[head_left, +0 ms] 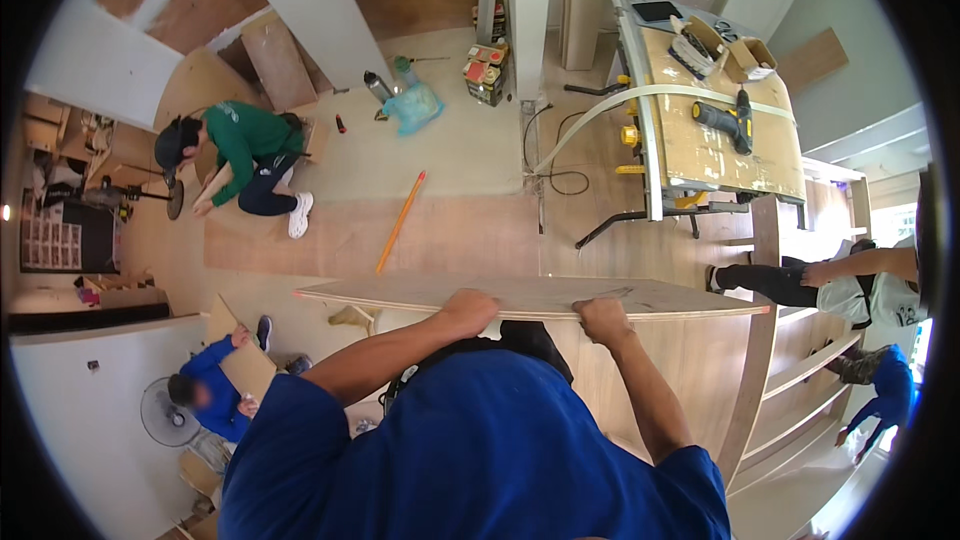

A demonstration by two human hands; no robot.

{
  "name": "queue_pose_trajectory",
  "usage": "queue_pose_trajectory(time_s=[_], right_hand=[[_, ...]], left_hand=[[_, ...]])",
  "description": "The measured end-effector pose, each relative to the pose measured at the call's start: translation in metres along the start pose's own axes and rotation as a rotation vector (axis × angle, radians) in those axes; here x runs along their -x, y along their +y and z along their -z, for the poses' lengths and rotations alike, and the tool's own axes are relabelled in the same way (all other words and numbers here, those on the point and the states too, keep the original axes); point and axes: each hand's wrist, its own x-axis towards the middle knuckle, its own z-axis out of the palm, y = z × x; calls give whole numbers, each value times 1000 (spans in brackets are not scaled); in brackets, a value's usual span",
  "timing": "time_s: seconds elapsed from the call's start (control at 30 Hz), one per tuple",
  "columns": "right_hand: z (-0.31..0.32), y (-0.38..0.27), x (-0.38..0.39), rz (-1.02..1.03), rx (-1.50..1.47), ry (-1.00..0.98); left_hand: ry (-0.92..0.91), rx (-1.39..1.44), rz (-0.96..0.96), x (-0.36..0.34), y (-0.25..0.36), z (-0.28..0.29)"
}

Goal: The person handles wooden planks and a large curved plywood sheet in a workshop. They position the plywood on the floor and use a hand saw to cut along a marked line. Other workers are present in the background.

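Observation:
A long, thin plywood board [540,292] spans the view in front of my body, its near edge facing me. My left hand [470,313] is closed over that edge, left of the board's middle. Farther right, my right hand [604,320] grips the same edge. The fingertips of both hands are partly hidden by the board. An orange stick-like tool [401,222] with a red tip lies on the floor beyond the board.
A worktable [720,155] with a cordless drill [728,121] stands far right, its legs splayed. A wooden frame [757,360] rises at right. One person [245,155] crouches left; another [215,395] holds a panel near a fan [168,412]. Two people are at right.

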Motion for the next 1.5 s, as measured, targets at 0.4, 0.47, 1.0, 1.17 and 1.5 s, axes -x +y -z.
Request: queue_pose_trajectory(time_s=[0.4,0.47,1.0,1.17,1.5], right_hand=[[52,-189,-66,294,-120,33],[49,-217,-80,324,-100,7],[47,-364,-181,540,33,2],[69,-388,-207,602,88,-7],[94,-401,-247,735,173,37]], left_hand=[[44,9,251,197,-76,36],[51,30,306,227,-87,33],[-2,60,484,377,-154,23],[-37,62,558,396,-162,30],[137,139,651,403,-163,18]])
